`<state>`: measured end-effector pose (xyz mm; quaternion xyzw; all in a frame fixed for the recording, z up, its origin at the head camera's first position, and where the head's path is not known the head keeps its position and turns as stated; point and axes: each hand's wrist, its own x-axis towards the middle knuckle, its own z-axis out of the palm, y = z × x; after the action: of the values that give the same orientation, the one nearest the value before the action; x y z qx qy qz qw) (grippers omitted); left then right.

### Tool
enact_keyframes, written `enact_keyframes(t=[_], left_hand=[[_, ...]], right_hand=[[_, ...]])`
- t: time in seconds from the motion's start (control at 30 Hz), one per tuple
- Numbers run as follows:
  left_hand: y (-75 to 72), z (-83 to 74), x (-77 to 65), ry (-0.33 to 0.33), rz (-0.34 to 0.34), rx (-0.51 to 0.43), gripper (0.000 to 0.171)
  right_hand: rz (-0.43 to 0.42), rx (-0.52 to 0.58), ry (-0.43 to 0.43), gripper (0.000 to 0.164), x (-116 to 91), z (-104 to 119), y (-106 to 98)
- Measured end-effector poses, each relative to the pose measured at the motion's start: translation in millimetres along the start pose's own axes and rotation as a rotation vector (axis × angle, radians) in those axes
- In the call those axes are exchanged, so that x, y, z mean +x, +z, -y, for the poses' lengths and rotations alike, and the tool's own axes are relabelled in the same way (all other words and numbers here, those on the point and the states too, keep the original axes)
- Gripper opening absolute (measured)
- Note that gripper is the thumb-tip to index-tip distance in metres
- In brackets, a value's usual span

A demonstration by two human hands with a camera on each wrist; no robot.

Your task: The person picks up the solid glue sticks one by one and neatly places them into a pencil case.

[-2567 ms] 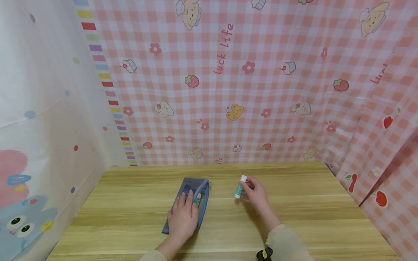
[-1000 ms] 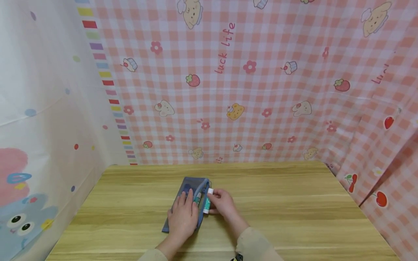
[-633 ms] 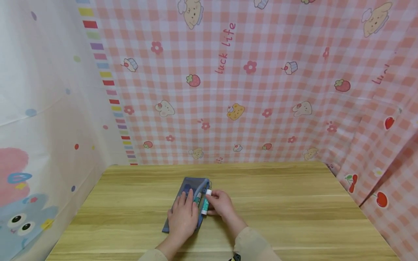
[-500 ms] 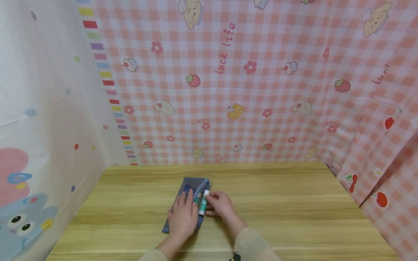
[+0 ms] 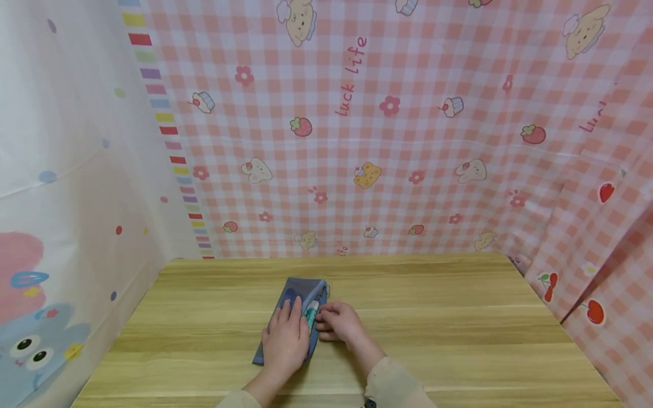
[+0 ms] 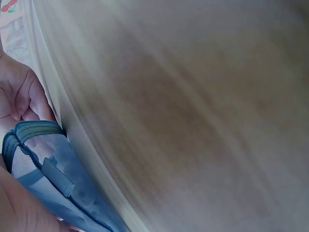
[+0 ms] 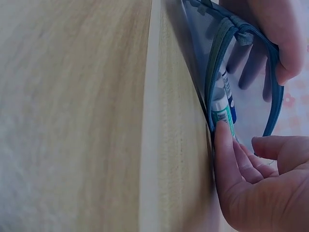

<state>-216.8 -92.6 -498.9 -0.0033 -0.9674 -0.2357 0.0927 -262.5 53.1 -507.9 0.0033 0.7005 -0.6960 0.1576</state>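
Observation:
A blue mesh zip pencil case (image 5: 303, 286) lies on the table with its zip side gaping toward the right. My left hand (image 5: 285, 340) rests over its top with long fingers spread; in the right wrist view its thumb (image 7: 287, 58) hooks over the zip edge, the fingers showing through the mesh. Inside the opening lies a glue stick (image 7: 220, 108) with white cap and teal label, beside a dark-blue-labelled tube (image 7: 229, 94). My right hand (image 5: 342, 326) is at the opening, one fingertip touching the glue stick, the thumb apart from it.
The wooden table (image 5: 459, 328) reaches out on both sides of the case. A pink checked cloth (image 5: 388, 141) hangs right behind its far edge, and a white patterned cloth (image 5: 81, 141) hangs at the left.
My right hand has carried the glue stick left from the open table to the case, and the stick now lies inside its opening. The thumb has come off it. My left hand has stayed put.

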Motion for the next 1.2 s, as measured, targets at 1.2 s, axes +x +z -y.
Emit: enact_keyframes(t=[1.2], left_hand=[[2.7, 4.9, -2.5, 0.081, 0.058, 0.096, 0.052]], right_hand=[[-0.162, 0.043, -0.099, 0.036, -35.3, -0.7, -74.3]])
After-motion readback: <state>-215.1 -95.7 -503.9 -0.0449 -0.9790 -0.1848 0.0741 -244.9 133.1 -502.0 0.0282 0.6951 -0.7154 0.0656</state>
